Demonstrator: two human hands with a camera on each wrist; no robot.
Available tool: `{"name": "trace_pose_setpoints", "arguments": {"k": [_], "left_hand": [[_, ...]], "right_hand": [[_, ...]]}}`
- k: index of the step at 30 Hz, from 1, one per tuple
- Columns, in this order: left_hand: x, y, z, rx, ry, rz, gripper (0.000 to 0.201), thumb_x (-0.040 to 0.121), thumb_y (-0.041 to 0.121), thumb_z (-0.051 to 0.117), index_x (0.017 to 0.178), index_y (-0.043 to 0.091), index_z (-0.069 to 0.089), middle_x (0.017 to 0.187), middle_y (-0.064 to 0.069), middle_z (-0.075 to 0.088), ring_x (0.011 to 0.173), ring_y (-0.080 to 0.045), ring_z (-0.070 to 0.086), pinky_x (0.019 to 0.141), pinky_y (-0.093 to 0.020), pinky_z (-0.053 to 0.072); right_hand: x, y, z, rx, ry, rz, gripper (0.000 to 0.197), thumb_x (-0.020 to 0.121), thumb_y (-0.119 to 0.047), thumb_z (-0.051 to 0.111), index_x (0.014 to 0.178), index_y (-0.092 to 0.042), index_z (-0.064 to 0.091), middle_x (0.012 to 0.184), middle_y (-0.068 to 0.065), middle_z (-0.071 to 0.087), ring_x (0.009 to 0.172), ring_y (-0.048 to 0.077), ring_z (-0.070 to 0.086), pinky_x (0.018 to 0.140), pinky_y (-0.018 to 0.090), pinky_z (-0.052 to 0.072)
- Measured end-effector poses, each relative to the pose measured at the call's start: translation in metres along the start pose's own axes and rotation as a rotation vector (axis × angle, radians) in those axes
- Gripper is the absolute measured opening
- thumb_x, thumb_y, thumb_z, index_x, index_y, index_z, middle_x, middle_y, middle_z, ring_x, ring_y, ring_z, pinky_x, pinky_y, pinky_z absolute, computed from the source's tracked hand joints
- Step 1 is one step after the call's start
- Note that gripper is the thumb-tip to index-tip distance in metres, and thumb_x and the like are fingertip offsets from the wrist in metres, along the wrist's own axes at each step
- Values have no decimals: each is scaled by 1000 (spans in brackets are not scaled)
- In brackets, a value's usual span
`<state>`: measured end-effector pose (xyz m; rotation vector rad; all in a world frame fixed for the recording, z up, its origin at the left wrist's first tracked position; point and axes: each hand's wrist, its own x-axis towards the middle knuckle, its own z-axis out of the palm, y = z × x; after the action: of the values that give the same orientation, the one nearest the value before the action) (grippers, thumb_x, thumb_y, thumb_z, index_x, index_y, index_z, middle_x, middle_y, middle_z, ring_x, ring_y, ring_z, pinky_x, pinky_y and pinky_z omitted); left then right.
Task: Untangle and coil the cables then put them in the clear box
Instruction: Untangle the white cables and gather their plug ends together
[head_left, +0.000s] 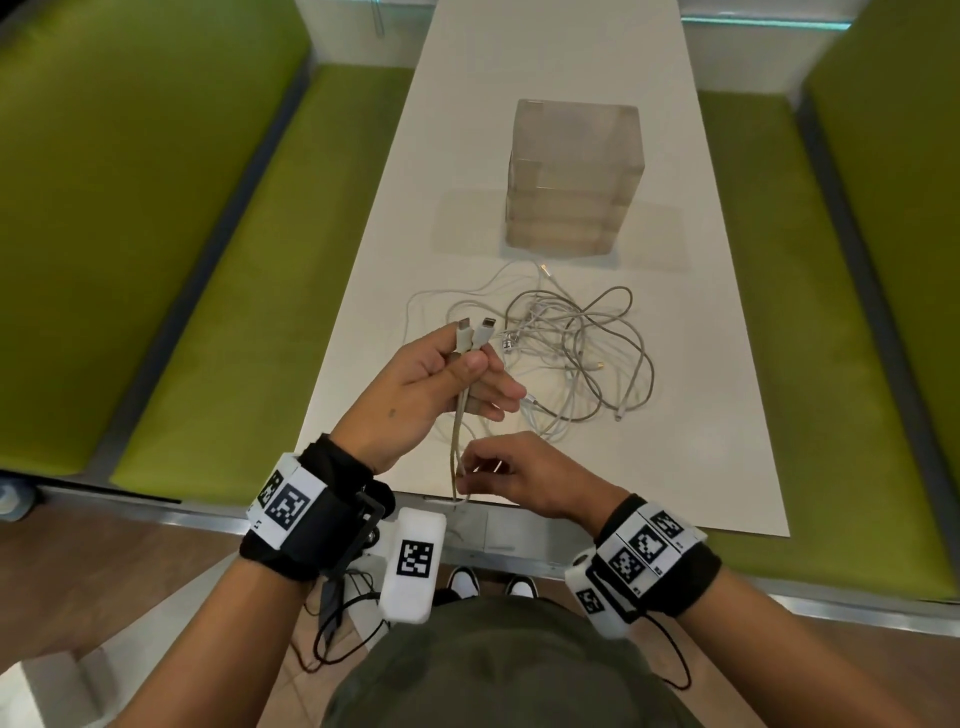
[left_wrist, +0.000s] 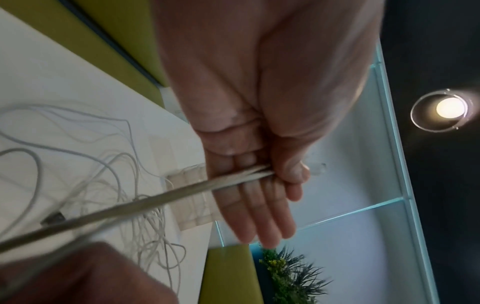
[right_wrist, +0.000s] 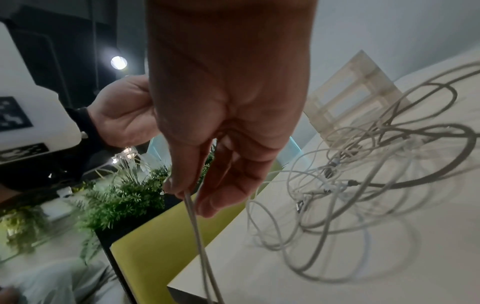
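Holding 2 plugs of a thin beige cable (head_left: 464, 410), the left hand (head_left: 431, 384) grips; the right hand (head_left: 511, 475) pinches it nearer the tall clear plastic box (head_left: 574, 176).

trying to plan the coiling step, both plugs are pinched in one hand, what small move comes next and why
Probably wind the doubled beige braided cable into a first loop: the left hand pinches both plugs together, and the right hand pinches the strands lower down, apart from the tangled pile of white cables.

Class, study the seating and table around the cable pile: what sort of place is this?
Probably a café or lounge booth: green cushioned benches flank a long white table, with decorative plants nearby.
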<state>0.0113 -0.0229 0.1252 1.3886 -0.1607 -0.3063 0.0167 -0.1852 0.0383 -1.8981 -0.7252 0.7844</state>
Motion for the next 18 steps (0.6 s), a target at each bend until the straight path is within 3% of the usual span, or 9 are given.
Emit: {"name": "trace_pose_setpoints", "arguments": {"k": [5, 8, 11, 15, 18], "left_hand": [[-3, -12, -3, 118, 15, -84, 19, 96, 9, 42, 94, 0, 59, 79, -8, 71, 81, -24, 70, 79, -36, 58], [-6, -21, -5, 137, 72, -97, 23, 100, 11, 37, 93, 3, 58, 69, -4, 67, 66, -21, 65, 70, -31, 56], [-9, -29, -16, 172, 201, -95, 26, 102, 18, 36, 93, 7, 58, 61, 1, 53, 51, -12, 45, 53, -24, 41], [-12, -37, -28, 251, 334, -182, 27, 101, 26, 39, 90, 8, 57, 61, 5, 38, 50, -6, 32, 51, -21, 31], [-14, -44, -30, 332, 357, -250, 19, 98, 25, 49, 83, 14, 50, 63, 7, 33, 53, -7, 29, 53, -22, 30]], "right_hand": [[-4, 13, -8, -163, -116, 150, 9, 84, -22, 68, 86, -14, 67, 83, 2, 66, 79, 14, 60, 76, 32, 48], [-10, 23, -8, -352, -239, 246, 17, 81, -21, 70, 96, -13, 68, 91, 1, 66, 85, 16, 59, 78, 33, 48], [-16, 33, -18, -323, -22, 307, 21, 85, -18, 67, 106, -14, 66, 100, -1, 65, 87, 12, 58, 77, 25, 45], [-8, 39, -33, -363, 307, 287, 16, 89, -17, 61, 104, -14, 66, 103, 4, 60, 81, 12, 52, 76, 26, 43], [7, 40, -30, -463, 237, 297, 20, 90, -24, 60, 106, -14, 65, 104, 4, 58, 88, 18, 57, 74, 29, 43]]}}
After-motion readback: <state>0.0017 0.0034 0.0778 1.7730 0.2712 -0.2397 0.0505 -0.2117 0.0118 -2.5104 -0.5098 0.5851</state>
